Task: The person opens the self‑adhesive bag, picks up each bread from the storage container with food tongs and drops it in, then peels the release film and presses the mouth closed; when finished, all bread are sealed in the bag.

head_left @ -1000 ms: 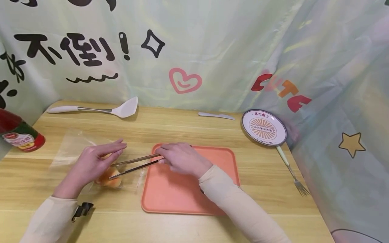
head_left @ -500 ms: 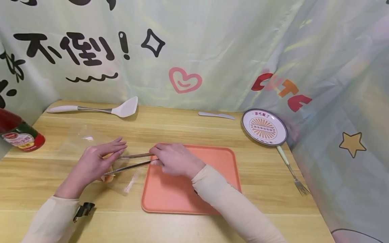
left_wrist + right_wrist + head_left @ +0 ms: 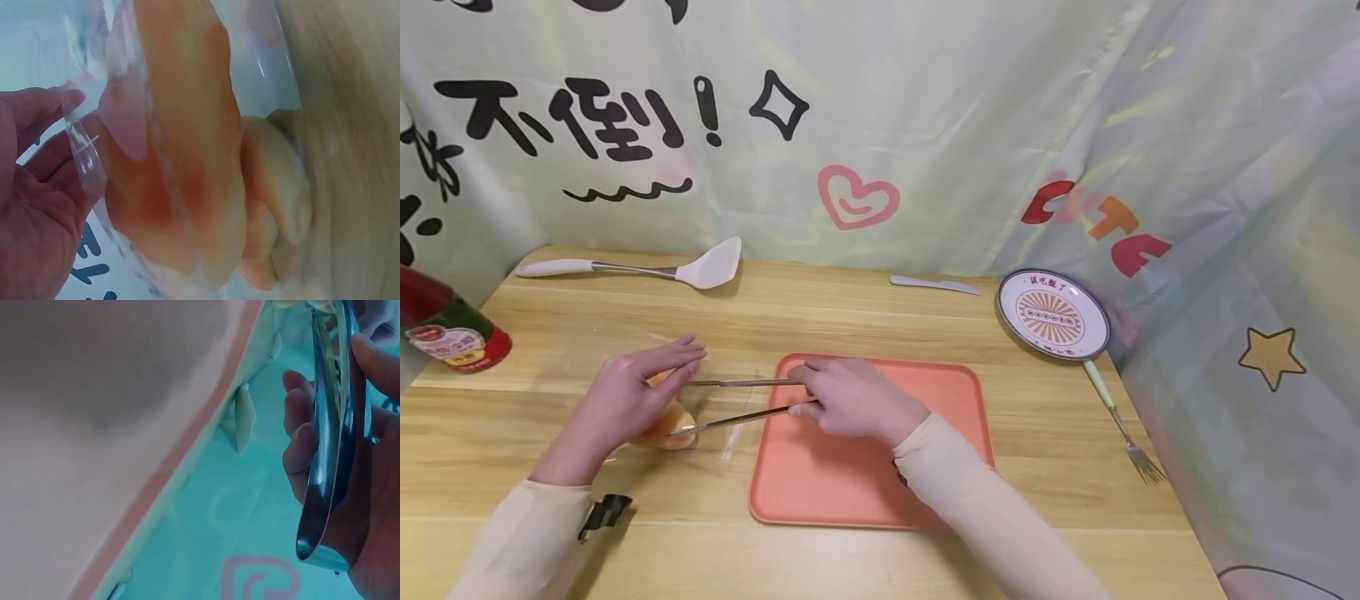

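In the head view my left hand (image 3: pixel 632 396) is at the clear plastic bag (image 3: pixel 730 442) on the table. The left wrist view shows its thumb and fingers pinching the bag's film (image 3: pixel 81 147). Inside lies bread (image 3: pixel 187 156), orange-brown and pale, with smaller pieces (image 3: pixel 275 181) beside it; in the head view the left hand partly covers the bread (image 3: pixel 673 425). My right hand (image 3: pixel 857 400) grips metal tongs (image 3: pixel 741 417) above the tray's left part. The tong arms are spread, the near tip at the bread; the far tip is by the left fingers.
A salmon-pink tray (image 3: pixel 820 492) lies under the right hand. Behind are a white spatula (image 3: pixel 707 267) and a pale knife (image 3: pixel 934 285). On the right, a plate (image 3: pixel 1052 312) sits by a fork (image 3: pixel 1120 425). A red sauce bottle (image 3: pixel 456 333) stands at left.
The right hand and tongs went left and came back right. The tong arms are spread wider than a second ago. The left hand has barely moved; the film has shifted.
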Available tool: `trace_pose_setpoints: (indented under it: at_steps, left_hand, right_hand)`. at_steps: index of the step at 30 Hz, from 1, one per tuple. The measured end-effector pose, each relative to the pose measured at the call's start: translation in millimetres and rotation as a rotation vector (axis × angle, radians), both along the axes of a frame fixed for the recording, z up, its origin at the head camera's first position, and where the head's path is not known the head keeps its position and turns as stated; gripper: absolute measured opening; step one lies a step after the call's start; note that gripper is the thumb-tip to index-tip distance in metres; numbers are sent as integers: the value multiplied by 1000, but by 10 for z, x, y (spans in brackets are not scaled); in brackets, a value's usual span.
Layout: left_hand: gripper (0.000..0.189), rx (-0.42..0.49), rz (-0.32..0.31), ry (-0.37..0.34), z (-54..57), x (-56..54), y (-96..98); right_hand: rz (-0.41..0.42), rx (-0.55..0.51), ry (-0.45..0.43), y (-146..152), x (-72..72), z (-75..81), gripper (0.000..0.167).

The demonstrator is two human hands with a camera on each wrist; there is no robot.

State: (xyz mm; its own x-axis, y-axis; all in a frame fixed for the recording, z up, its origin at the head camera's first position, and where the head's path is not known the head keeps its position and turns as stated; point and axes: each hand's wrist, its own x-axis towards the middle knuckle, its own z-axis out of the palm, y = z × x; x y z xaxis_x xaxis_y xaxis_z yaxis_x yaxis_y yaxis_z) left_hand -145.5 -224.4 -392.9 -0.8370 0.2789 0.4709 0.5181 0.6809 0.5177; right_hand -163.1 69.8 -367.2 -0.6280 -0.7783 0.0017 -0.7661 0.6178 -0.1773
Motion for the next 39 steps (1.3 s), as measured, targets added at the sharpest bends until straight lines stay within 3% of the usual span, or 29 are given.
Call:
trace_pose_setpoints:
  at_steps: [4,8,17,27,36,39]
  left_hand:
    - [23,-12,25,-27,18,10,-17]
    - [26,-16,26,-10,21,5,-39]
    - [24,-16,33,-48,46,13,-61]
    - [22,-33,40,-52,56,29,-71]
    - [22,-31,42,-54,56,29,-82]
    - [23,-30,41,-55,50,29,-87]
  right_hand:
    - [-14,-8,-29,90,26,52,36]
    - [-34,-18,-47,179,47,94,40]
    - [-106,-69,-91,381,118,200,38]
    - [-191,-73,-75,695,253,280,37]
    - [-243,-160,-16,1007,344,253,29]
    - [-259,-205,-50,1111,362,253,27]
